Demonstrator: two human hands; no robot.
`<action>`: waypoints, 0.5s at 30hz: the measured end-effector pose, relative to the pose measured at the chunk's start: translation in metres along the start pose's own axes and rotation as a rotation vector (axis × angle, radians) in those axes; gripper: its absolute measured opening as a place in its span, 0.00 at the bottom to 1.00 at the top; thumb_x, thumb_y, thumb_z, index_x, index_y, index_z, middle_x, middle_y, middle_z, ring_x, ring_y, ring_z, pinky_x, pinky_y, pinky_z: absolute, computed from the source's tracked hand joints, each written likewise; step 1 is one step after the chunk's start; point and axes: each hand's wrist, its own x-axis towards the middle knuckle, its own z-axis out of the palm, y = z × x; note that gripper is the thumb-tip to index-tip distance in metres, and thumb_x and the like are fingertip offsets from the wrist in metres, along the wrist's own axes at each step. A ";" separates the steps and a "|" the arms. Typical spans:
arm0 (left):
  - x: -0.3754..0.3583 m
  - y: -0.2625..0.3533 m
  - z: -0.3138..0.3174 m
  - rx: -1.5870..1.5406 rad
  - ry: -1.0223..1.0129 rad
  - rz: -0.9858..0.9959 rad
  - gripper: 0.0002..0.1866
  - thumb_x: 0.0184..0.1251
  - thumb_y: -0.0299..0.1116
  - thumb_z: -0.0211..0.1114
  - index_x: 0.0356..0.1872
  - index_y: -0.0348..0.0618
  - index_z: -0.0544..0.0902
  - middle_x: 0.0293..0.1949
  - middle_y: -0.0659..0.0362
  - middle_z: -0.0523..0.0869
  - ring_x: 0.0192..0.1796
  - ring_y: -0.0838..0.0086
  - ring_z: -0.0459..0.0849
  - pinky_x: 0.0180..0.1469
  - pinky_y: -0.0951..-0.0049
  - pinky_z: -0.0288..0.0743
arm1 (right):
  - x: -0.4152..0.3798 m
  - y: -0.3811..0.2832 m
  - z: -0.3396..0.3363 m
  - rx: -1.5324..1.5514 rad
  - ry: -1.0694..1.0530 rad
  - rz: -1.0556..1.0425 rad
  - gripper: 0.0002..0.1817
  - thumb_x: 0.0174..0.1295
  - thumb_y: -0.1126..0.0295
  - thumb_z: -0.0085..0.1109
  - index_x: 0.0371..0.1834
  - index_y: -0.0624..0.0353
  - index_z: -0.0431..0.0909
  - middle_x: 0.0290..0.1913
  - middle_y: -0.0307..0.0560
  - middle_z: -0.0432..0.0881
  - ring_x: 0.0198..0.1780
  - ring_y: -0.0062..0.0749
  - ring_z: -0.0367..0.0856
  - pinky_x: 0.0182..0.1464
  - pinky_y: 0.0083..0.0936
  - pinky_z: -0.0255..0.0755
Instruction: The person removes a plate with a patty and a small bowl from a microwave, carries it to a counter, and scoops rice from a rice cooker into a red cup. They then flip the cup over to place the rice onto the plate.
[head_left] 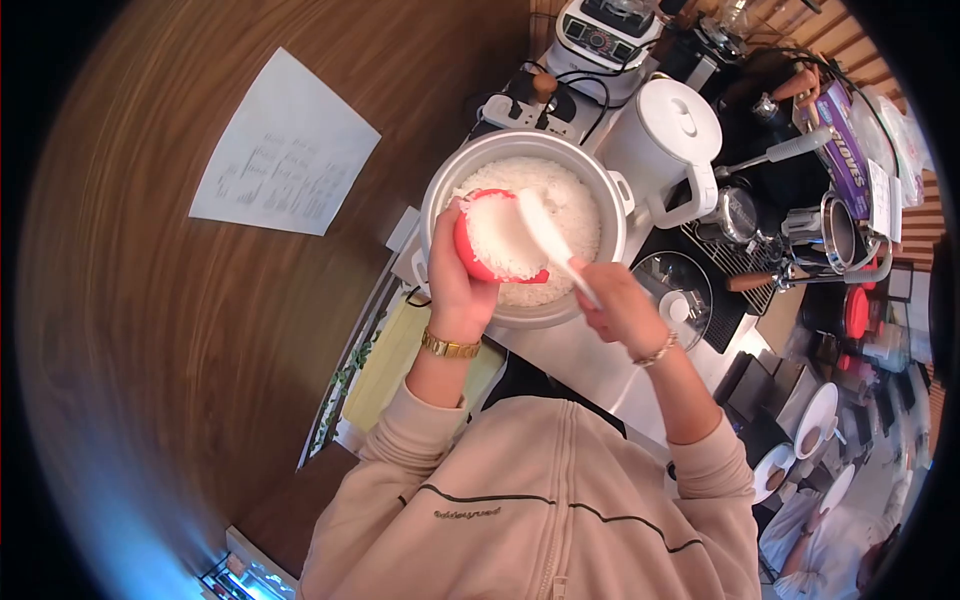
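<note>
My left hand (463,292) is closed round a red cup (466,250) heaped with white rice (502,238). In my right hand (620,308) is a white rice paddle (545,232), its blade lying against the rice at the cup's right side. Both hands are over a large rice cooker pot (440,180) of cooked rice, the cup above its left half. The pot's rim shows all round, apart from where my hands and the cup cover it. The underside of the cup is hidden.
Right of the pot stands a white kettle (655,140); a glass lid (680,295) lies below it. A blender (600,40) and power strip (520,112) are behind. Farther right are a glove box (838,150) and portafilters. Another person (825,535) is at lower right.
</note>
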 end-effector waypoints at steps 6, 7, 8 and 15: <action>0.000 -0.012 0.010 0.141 0.131 0.143 0.19 0.68 0.43 0.51 0.50 0.40 0.77 0.50 0.57 0.82 0.54 0.69 0.79 0.57 0.65 0.72 | 0.006 0.000 0.026 -0.155 0.006 -0.148 0.29 0.70 0.50 0.45 0.13 0.58 0.62 0.11 0.32 0.60 0.12 0.17 0.56 0.15 0.19 0.52; 0.000 -0.012 0.009 0.129 0.093 0.157 0.17 0.69 0.42 0.52 0.49 0.41 0.77 0.47 0.58 0.81 0.52 0.72 0.79 0.56 0.69 0.72 | 0.008 -0.004 0.024 -0.187 -0.033 -0.131 0.29 0.70 0.50 0.45 0.13 0.58 0.62 0.11 0.32 0.60 0.12 0.18 0.56 0.15 0.19 0.52; 0.001 -0.012 0.008 0.124 0.084 0.128 0.17 0.69 0.43 0.52 0.49 0.42 0.76 0.48 0.59 0.81 0.52 0.72 0.79 0.56 0.69 0.72 | 0.008 -0.008 0.021 -0.217 -0.073 -0.111 0.29 0.70 0.51 0.45 0.13 0.58 0.62 0.11 0.32 0.60 0.12 0.18 0.56 0.15 0.19 0.52; 0.002 0.000 0.012 0.034 0.006 -0.063 0.21 0.70 0.45 0.47 0.53 0.41 0.75 0.53 0.55 0.81 0.57 0.65 0.78 0.60 0.60 0.71 | -0.015 -0.010 -0.018 -0.456 0.195 -0.328 0.25 0.69 0.53 0.47 0.19 0.62 0.72 0.13 0.44 0.68 0.15 0.33 0.66 0.22 0.30 0.62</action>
